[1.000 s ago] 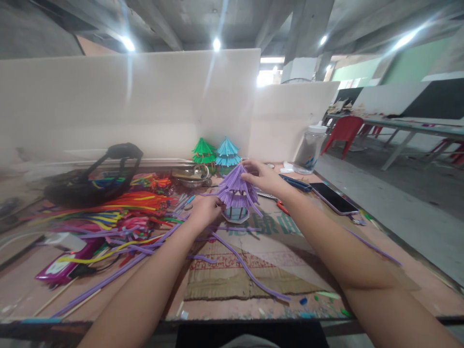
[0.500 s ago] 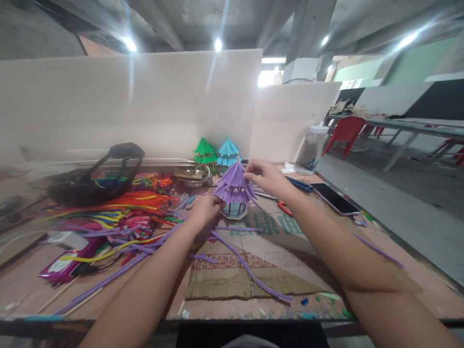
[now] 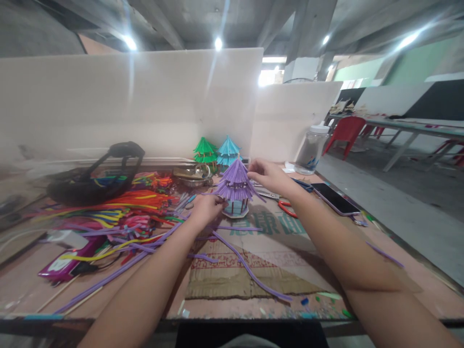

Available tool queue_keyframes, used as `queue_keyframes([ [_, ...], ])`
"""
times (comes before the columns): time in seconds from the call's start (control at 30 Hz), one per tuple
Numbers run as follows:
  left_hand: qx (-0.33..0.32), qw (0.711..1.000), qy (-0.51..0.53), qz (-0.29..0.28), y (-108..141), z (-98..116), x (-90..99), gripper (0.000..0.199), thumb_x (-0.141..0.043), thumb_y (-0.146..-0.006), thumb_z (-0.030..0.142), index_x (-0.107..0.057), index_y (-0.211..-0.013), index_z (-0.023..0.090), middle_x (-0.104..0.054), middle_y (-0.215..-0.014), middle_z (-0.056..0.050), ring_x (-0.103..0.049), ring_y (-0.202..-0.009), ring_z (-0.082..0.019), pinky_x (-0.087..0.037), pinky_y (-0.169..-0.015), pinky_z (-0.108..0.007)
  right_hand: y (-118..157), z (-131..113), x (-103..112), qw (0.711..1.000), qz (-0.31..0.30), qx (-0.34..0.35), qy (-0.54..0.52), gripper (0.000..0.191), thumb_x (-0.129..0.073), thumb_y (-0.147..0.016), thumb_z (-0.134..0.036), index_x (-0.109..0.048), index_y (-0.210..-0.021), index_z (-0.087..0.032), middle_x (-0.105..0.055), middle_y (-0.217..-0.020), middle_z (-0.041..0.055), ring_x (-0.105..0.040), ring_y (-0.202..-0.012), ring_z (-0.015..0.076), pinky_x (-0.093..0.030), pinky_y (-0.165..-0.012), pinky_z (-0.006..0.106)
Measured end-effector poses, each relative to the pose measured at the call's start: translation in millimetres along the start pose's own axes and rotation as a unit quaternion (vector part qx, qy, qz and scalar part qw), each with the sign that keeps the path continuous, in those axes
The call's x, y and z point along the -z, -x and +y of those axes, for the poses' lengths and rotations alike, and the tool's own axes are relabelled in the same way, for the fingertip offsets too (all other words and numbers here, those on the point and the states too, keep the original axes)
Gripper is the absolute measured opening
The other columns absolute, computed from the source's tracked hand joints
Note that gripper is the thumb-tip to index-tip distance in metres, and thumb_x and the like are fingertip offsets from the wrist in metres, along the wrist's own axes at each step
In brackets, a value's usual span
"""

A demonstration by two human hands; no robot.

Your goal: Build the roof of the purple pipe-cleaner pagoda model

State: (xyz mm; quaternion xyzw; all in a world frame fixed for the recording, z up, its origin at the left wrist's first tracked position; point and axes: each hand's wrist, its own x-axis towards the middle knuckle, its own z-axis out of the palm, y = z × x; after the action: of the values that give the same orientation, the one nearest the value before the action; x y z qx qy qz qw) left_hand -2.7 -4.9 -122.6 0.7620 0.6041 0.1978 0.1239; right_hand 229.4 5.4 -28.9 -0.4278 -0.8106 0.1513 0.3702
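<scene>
A purple model pavilion (image 3: 235,181), with a two-tiered roof of pipe cleaners and a pale blue lower part, stands upright on the cardboard (image 3: 213,285). My left hand (image 3: 207,209) is closed at its lower left side, thumb and fingers gripping near the base. At the right of the upper roof is my right hand (image 3: 267,175), its fingers curled into a pinch; what lies between the fingertips is hidden. Purple pipe cleaners (image 3: 250,270) lie loose in front of the model. Behind it stand a green model pavilion (image 3: 205,152) and a blue one (image 3: 228,149).
Bundles of coloured pipe cleaners (image 3: 134,203) and a black bag-like object (image 3: 90,186) lie left. A purple glue-gun-like device (image 3: 67,266) is nearer. To the right are orange-handled scissors (image 3: 287,210), a phone (image 3: 335,198) and a clear bottle (image 3: 311,151). A white panel (image 3: 145,106) rises behind.
The purple pavilion has shifted slightly to the right and turned a little. My right hand has moved slightly right beside the roof; my left hand has followed the base a little.
</scene>
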Motion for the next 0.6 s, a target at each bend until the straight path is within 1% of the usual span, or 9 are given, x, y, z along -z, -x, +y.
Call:
queue_keyframes([
  [0.07, 0.001, 1.000, -0.009, 0.005, -1.0, -1.8, -0.9, 0.035, -0.054, -0.085, 0.045, -0.078, -0.088, 0.019, -0.074, -0.075, -0.006, -0.064, -0.074, -0.020, -0.040, -0.066, -0.026, 2.5, -2.4, 9.0, 0.998, -0.038, -0.012, 0.051, 0.019, -0.057, -0.085, -0.036, -0.062, -0.079, -0.019, -0.065, -0.075, 0.0021, -0.054, -0.066, 0.0149, -0.036, -0.059, 0.028],
  [0.17, 0.012, 1.000, -0.013, 0.005, -1.9, -2.9, -0.8, 0.034, -0.055, -0.085, 0.045, -0.078, -0.087, 0.020, -0.074, -0.076, -0.006, -0.064, -0.073, -0.019, -0.040, -0.065, -0.026, 7.3, -7.8, 20.1, 0.985, -0.120, -0.022, 0.119, 0.036, -0.051, -0.090, -0.046, -0.062, -0.069, -0.020, -0.061, -0.064, 0.0009, -0.050, -0.057, 0.0138, -0.030, -0.054, 0.029],
  [0.27, 0.005, 1.000, -0.013, 0.004, -2.1, -3.1, 0.1, 0.034, -0.054, -0.086, 0.044, -0.077, -0.085, 0.019, -0.074, -0.076, -0.006, -0.064, -0.073, -0.019, -0.040, -0.065, -0.026, 10.6, -11.1, 22.3, 0.973, -0.180, -0.018, 0.143, 0.044, -0.049, -0.090, -0.050, -0.058, -0.060, -0.020, -0.054, -0.053, -0.0012, -0.043, -0.048, 0.0114, -0.026, -0.050, 0.029],
  [0.33, 0.000, 1.000, -0.016, 0.004, -2.2, -3.5, 0.5, 0.034, -0.053, -0.086, 0.044, -0.077, -0.084, 0.019, -0.073, -0.074, -0.006, -0.064, -0.072, -0.019, -0.040, -0.065, -0.026, 10.9, -11.1, 19.0, 0.972, -0.190, -0.003, 0.138, 0.043, -0.051, -0.090, -0.048, -0.058, -0.058, -0.020, -0.054, -0.051, -0.0011, -0.043, -0.047, 0.0109, -0.026, -0.049, 0.029],
  [0.43, -0.006, 1.000, -0.021, 0.008, -2.4, -4.6, 0.2, 0.033, -0.054, -0.086, 0.043, -0.077, -0.082, 0.020, -0.072, -0.072, -0.005, -0.063, -0.070, -0.019, -0.039, -0.064, -0.026, 9.2, -9.5, 12.6, 0.975, -0.189, 0.014, 0.112, 0.037, -0.053, -0.089, -0.041, -0.062, -0.059, -0.021, -0.060, -0.055, 0.0003, -0.047, -0.049, 0.0114, -0.029, -0.050, 0.029],
  [0.53, -0.016, 1.000, -0.021, 0.013, -2.4, -5.1, -0.1, 0.032, -0.054, -0.086, 0.042, -0.076, -0.080, 0.019, -0.073, -0.074, -0.006, -0.063, -0.070, -0.019, -0.038, -0.063, -0.027, 7.0, -8.6, 9.9, 0.975, -0.201, -0.005, 0.090, 0.035, -0.053, -0.089, -0.037, -0.063, -0.060, -0.020, -0.062, -0.058, 0.0008, -0.050, -0.051, 0.0121, -0.032, -0.051, 0.029],
  [0.6, -0.017, 1.000, -0.021, 0.016, -2.1, -4.8, 0.0, 0.031, -0.056, -0.086, 0.041, -0.076, -0.082, 0.019, -0.073, -0.076, -0.007, -0.064, -0.071, -0.019, -0.038, -0.064, -0.027, 5.9, -8.5, 9.9, 0.975, -0.206, -0.018, 0.086, 0.031, -0.052, -0.088, -0.035, -0.064, -0.063, -0.020, -0.062, -0.060, 0.0006, -0.052, -0.053, 0.0125, -0.033, -0.052, 0.028],
])
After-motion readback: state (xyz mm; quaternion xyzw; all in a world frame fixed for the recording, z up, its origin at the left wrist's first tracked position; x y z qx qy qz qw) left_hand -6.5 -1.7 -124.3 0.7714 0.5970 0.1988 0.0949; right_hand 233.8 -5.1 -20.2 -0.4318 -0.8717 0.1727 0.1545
